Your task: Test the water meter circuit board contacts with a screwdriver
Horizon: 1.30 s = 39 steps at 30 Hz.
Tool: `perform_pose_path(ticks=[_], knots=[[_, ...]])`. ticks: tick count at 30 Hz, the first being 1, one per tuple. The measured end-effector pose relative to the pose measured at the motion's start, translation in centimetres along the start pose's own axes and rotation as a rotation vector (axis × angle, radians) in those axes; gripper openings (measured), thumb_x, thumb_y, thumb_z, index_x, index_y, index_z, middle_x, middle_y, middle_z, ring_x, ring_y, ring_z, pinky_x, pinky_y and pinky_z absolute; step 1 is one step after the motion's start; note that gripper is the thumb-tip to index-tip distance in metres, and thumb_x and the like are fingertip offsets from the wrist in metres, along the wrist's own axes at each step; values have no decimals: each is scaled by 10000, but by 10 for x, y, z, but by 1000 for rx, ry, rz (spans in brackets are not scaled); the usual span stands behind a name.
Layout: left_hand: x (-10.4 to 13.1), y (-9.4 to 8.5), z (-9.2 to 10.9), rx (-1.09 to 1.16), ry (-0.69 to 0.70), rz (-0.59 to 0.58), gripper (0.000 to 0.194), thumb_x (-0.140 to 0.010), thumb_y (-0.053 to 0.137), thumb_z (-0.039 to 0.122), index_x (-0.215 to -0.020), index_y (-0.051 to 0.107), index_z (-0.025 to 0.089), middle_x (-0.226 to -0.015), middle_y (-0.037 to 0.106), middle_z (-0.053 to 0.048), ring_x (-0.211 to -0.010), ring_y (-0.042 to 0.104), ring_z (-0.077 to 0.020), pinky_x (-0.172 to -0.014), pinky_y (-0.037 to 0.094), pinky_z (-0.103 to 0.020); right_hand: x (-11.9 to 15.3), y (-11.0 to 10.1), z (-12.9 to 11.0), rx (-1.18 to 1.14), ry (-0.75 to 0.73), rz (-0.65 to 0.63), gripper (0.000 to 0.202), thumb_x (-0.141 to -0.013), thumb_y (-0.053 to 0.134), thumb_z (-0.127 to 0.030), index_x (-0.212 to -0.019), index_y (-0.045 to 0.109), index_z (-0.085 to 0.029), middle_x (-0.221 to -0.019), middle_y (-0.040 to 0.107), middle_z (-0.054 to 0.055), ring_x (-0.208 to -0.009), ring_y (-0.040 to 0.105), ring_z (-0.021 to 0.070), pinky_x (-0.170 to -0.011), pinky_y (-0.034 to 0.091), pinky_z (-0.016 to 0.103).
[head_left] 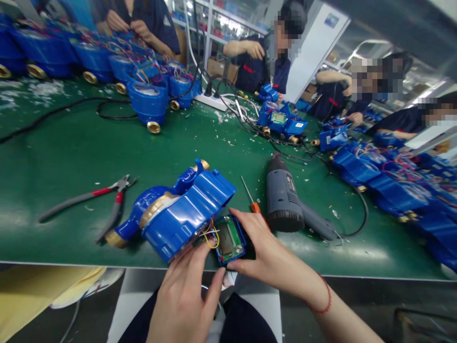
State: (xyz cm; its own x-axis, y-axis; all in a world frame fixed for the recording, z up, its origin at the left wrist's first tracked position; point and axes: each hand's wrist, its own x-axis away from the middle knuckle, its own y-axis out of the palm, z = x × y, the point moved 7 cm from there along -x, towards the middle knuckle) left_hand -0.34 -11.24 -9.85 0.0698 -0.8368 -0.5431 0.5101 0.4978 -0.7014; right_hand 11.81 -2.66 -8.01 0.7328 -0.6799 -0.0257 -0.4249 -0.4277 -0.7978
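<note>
A blue water meter (191, 207) with brass pipe ends lies tilted on its side at the table's front edge, its opened face toward me. My left hand (185, 290) presses its fingers against the lower edge of the meter, their tips partly hidden; the thumb points toward the display module. In my right hand (262, 245), between thumb and fingers, is a small display module (228, 240), a green circuit board with a grey screen in a blue case. Thin yellow and white wires (213, 234) run between meter and module.
Red-and-grey pliers (116, 200) lie left, an orange-handled screwdriver (255, 206) and a corded heat gun (285, 195) right. Blue meters (148, 102) line the back and right side. A power strip (214, 101) and black cables cross the green table (71, 157). Several co-workers sit opposite.
</note>
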Motion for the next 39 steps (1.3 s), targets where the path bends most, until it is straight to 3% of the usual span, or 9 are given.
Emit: perform_pose_path(ticks=[8,17,26,33,39], knots=[[15,-4,-7,157,-49,6,357,-912,572,247,-1253,506,168,-1091,718,-93,-908,720,-212,-918,560,-342,20,12,-1,-150,0,139,832,-806,724,-383,-1473,248,-241,-1425,415,81,-1298,365,223,-1112,315,355],[14,-7,-4,194,-79,30,344,-881,631,198,-1211,542,158,-997,744,-66,-828,728,-141,-825,568,-188,22,13,6,-387,89,210,774,-771,756,-418,-1428,406,-203,-1418,452,96,-1301,428,217,-1086,372,322],[18,-10,-9,292,-88,108,449,-801,720,125,-1224,575,166,-1054,739,-54,-825,726,-120,-858,539,-149,26,9,8,-307,19,159,847,-793,722,-456,-1493,297,-240,-1483,401,87,-1354,391,220,-1108,365,337],[13,-12,-1,221,-12,116,294,-848,669,141,-1135,610,114,-957,761,-85,-717,731,-124,-728,575,-153,27,9,3,-233,-47,221,807,-802,725,-431,-1469,337,-194,-1455,436,122,-1315,443,239,-1095,374,367],[11,-13,4,218,32,158,203,-830,670,70,-1030,644,89,-925,764,-92,-711,728,-115,-726,571,-153,28,4,1,-257,-57,283,783,-767,769,-337,-1437,392,-191,-1406,495,113,-1257,502,221,-1067,399,331]])
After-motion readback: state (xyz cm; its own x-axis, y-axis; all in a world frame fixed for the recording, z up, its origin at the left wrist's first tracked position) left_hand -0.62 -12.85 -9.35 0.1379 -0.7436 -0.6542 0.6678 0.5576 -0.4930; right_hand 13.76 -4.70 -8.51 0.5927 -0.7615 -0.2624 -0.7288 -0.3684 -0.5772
